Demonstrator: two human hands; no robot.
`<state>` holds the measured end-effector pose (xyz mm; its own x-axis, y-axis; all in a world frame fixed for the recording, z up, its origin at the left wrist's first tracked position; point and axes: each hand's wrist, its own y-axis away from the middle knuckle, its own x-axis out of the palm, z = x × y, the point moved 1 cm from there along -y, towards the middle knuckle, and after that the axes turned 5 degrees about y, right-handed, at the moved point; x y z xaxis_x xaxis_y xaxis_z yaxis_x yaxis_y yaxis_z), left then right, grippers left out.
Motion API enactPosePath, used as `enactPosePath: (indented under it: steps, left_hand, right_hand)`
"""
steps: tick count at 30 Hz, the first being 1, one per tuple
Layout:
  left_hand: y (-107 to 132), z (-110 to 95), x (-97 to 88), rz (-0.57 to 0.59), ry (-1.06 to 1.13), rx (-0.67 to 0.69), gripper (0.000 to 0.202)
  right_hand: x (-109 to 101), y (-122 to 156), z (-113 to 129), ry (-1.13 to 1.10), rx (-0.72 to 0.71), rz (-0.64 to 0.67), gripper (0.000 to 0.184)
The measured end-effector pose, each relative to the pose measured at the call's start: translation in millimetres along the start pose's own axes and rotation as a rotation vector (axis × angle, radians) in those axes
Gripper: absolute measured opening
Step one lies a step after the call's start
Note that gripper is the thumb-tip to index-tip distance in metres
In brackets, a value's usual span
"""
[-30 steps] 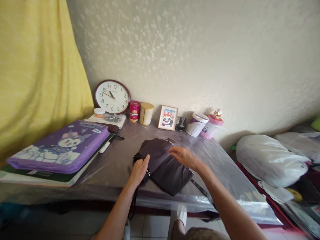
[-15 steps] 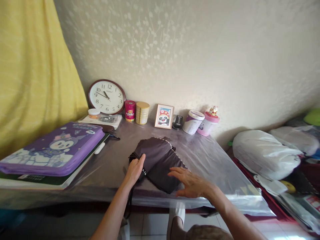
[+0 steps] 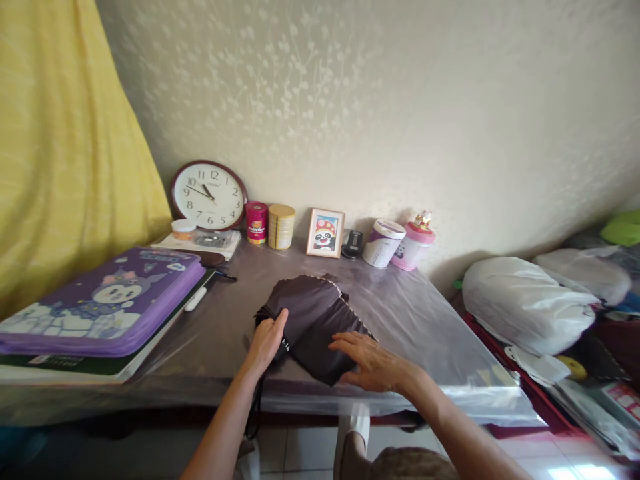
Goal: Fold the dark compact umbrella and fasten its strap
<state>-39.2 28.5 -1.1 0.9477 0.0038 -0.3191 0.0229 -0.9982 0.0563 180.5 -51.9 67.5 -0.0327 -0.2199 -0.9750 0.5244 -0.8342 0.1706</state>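
A dark folding umbrella (image 3: 315, 307) lies collapsed on the plastic-covered table, its canopy panels loose and spread in a fan with a black-and-white edging. My left hand (image 3: 269, 337) is closed around its near left end, thumb on top of the cloth. A black cord hangs below that hand, over the table edge. My right hand (image 3: 370, 361) rests at the right side of the canopy, palm down with fingers stretched out, its fingertips at the cloth. Part of the umbrella under my left hand is hidden.
A purple zip case (image 3: 115, 300) lies on a green book at left. A clock (image 3: 209, 195), a red tin (image 3: 257, 223), a yellow tin (image 3: 281, 228), a picture frame (image 3: 325, 233) and tubs (image 3: 384, 244) line the wall. White bags (image 3: 525, 303) stand right of the table.
The view has shifted slightly. My right hand has moved a little left along the umbrella's canopy. My left hand keeps its hold.
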Motion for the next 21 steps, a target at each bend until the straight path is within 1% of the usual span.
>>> enactPosePath:
  steps: [3,6,12,17,21]
  left_hand:
    - [0.0,-0.1,0.3,0.004,0.008,0.005,0.046]
    - [0.4,-0.6,0.3,0.003,0.009,-0.004,0.046]
    - [2.1,-1.4,0.5,0.013,0.009,-0.015,0.046]
    - [1.7,-1.4,0.6,-0.016,0.002,-0.012,0.046]
    - [1.6,-0.9,0.7,-0.006,0.004,-0.003,0.046]
  right_hand:
    - [-2.2,-0.5,2.8,0.008,-0.021,-0.023,0.053]
    - [-2.6,-1.3,4.5,0.009,-0.041,-0.019,0.051]
    - [0.8,-3.4,3.8,0.010,-0.028,-0.009,0.052]
    - [2.9,-5.1,0.8,0.025,-0.033,-0.025,0.053]
    - [3.9,-5.9,-0.9,0.050,-0.018,-0.050,0.054]
